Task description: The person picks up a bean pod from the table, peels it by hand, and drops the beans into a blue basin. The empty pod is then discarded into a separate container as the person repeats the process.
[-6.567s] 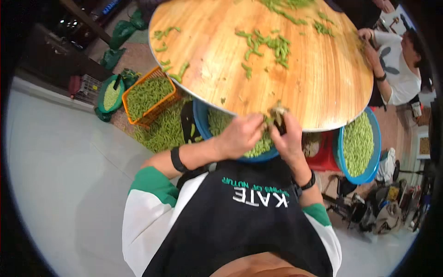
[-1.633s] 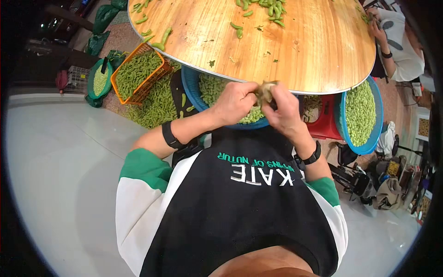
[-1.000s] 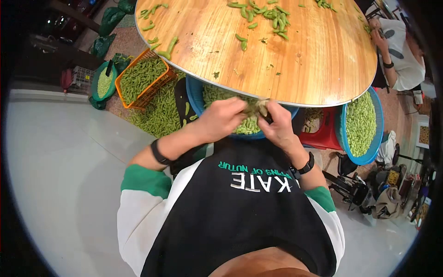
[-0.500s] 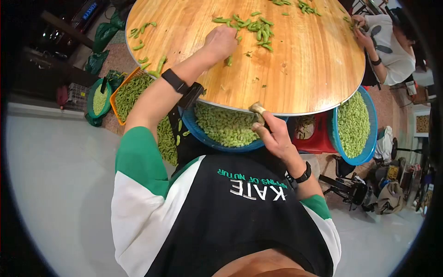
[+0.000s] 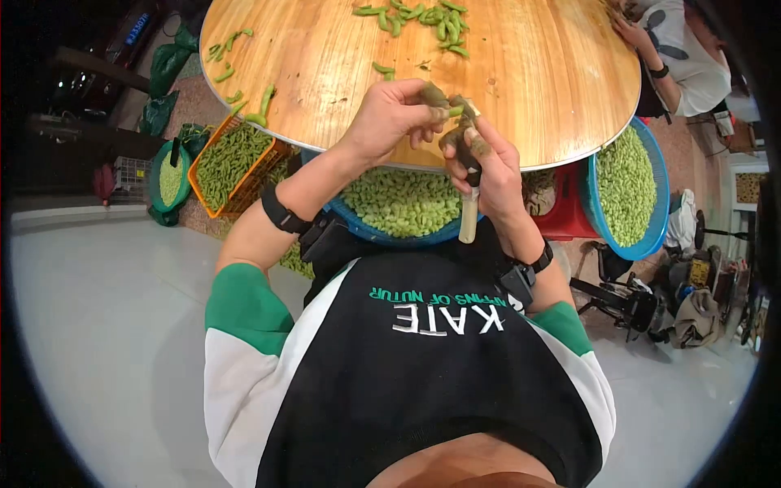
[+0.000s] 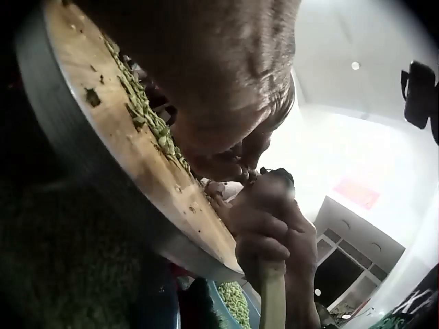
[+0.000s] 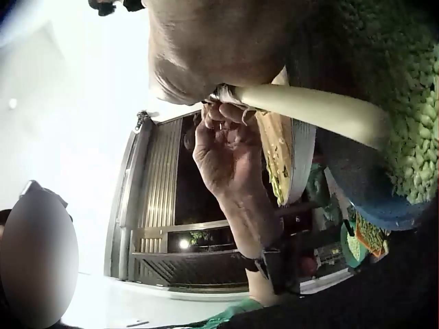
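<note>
My left hand (image 5: pixel 390 118) pinches a green pod (image 5: pixel 455 111) between thumb and fingers above the near edge of the round wooden table (image 5: pixel 537 106). Close beside it, my right hand (image 5: pixel 492 167) grips a tool with a pale handle (image 5: pixel 469 218) that points down toward my body. In the left wrist view, the right hand (image 6: pixel 271 229) is curled round that handle (image 6: pixel 272 295). The right wrist view shows the handle (image 7: pixel 315 110) below the right hand (image 7: pixel 212 51), with the left hand (image 7: pixel 233 154) facing it. Fingers hide the tool's working end.
Loose pods (image 5: pixel 446 24) lie on the table. Below its edge is a blue tub of shelled beans (image 5: pixel 399 203); another blue tub (image 5: pixel 657 207) stands right, beside a red stool (image 5: pixel 569 220). An orange crate of pods (image 5: pixel 236 167) stands left. Another person (image 5: pixel 687 61) sits at the far right.
My left hand reached out to the pods on the table and has come back beside the right hand with a pod. The right hand has risen and turned, showing the pale handle.
</note>
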### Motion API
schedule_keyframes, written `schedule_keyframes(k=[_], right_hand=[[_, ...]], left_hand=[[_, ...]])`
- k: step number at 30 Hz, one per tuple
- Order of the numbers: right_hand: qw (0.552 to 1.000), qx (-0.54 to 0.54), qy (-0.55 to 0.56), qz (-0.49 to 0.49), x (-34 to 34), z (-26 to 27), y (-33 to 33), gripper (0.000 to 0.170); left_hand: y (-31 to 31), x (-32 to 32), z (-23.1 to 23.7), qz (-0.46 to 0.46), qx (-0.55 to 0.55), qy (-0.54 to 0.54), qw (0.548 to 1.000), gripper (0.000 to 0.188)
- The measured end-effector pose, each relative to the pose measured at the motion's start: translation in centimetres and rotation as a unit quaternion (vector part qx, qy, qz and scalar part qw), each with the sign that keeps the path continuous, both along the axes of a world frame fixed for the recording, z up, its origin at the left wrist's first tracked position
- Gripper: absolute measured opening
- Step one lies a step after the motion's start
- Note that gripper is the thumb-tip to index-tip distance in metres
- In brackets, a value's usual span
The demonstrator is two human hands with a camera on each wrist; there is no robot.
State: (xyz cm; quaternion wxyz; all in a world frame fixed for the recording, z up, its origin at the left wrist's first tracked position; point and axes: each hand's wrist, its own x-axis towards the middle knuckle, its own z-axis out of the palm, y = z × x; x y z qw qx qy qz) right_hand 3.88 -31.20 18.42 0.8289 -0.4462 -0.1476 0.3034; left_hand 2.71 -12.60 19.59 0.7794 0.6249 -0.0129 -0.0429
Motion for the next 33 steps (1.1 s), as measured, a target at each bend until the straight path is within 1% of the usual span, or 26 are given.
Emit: schedule_keyframes(k=[2,6,8,12,14,15,16,17,18,20,21,22,23,24,25,26,27,28,29,30,31,32,33], right_hand=[[1.0,-0.011,0.009,0.012,-0.3,-0.2,0.0,0.036],[1.0,-0.016,0.006,0.018,-0.5,-0.3,0.1,0.033],[1.0,-0.001,-0.007,0.025,-0.6,-0.4,0.2,0.033],[0.999,-0.017,-0.03,0.01,-0.8,-0.2,0.3,0.033],[1.0,-0.018,-0.018,0.006,-0.7,-0.3,0.1,0.024],[1.0,-0.019,-0.019,0.008,-0.7,-0.1,0.0,0.024],[1.0,-0.006,-0.007,0.022,-0.7,0.2,-0.2,0.024],[0.999,0.006,0.007,0.035,-0.7,0.4,-0.3,0.024],[0.999,0.006,0.008,0.036,-0.8,0.3,-0.5,0.024],[0.995,0.043,0.065,0.062,-0.8,0.2,-0.7,0.025],[0.995,0.043,0.065,0.061,-0.7,0.1,-0.7,0.025],[0.993,0.053,0.089,0.057,-0.7,0.0,-0.8,0.025],[0.99,0.062,0.114,0.053,-0.7,-0.1,-0.8,0.026],[0.99,0.061,0.116,0.051,-0.8,-0.1,-0.9,0.026],[0.988,0.064,0.129,0.063,-0.8,0.0,-1.0,0.031],[0.985,0.068,0.142,0.077,-0.9,0.0,-1.1,0.038],[0.984,0.067,0.144,0.078,-0.9,-0.1,-1.1,0.038],[0.98,0.072,0.165,0.087,-0.9,-0.3,-1.2,0.038],[0.975,0.077,0.184,0.095,-0.8,-0.4,-1.4,0.038],[0.975,0.077,0.185,0.095,-0.7,-0.4,-1.4,0.038],[0.965,0.104,0.214,0.107,-0.7,-0.5,-1.4,0.037],[0.954,0.131,0.243,0.119,-0.9,-0.5,-1.4,0.036],[0.953,0.131,0.244,0.119,-1.0,-0.4,-1.4,0.036]], left_hand=[[-0.2,-0.5,-0.6,0.021,-0.027,0.002,0.999,0.008],[-0.5,-1.3,-0.4,0.042,-0.039,0.006,0.998,0.005],[-0.5,-1.5,-0.4,0.054,-0.017,-0.019,0.998,0.006],[-0.5,-1.8,-0.7,0.052,-0.006,-0.028,0.998,0.007],[-0.1,-1.5,-0.9,0.008,-0.098,0.028,0.995,0.013],[0.2,-1.5,-0.9,0.01,-0.099,0.027,0.995,0.013],[0.5,-1.5,-0.7,-0.049,-0.195,0.073,0.977,0.015],[0.7,-1.5,-0.7,-0.108,-0.288,0.119,0.944,0.018],[0.7,-1.6,-1.1,-0.107,-0.289,0.12,0.944,0.018],[0.4,-1.6,-1.8,-0.136,-0.377,0.157,0.903,0.022],[0.4,-1.5,-1.8,-0.137,-0.376,0.157,0.903,0.022],[0.2,-1.6,-1.6,-0.111,-0.272,0.104,0.95,0.021],[0.0,-1.7,-1.5,-0.084,-0.163,0.05,0.982,0.02],[-0.3,-1.8,-1.6,-0.085,-0.164,0.052,0.981,0.02],[-0.7,-1.9,-1.2,-0.035,-0.031,-0.076,0.996,0.021],[-1.1,-2.1,-0.7,0.017,0.104,-0.201,0.974,0.021],[0.1,-2.5,0.2,0.013,0.313,-0.226,0.922,0.02],[0.2,-2.5,0.8,0.013,0.313,-0.225,0.923,0.02],[0.2,-2.4,1.1,0.026,0.39,-0.321,0.863,0.018],[0.2,-2.4,1.2,0.039,0.458,-0.411,0.787,0.015],[0.1,-2.5,1.3,0.038,0.458,-0.41,0.788,0.015],[-0.1,-2.6,1.3,0.053,0.472,-0.434,0.765,0.015],[-0.2,-2.6,1.3,0.068,0.486,-0.458,0.741,0.017]])
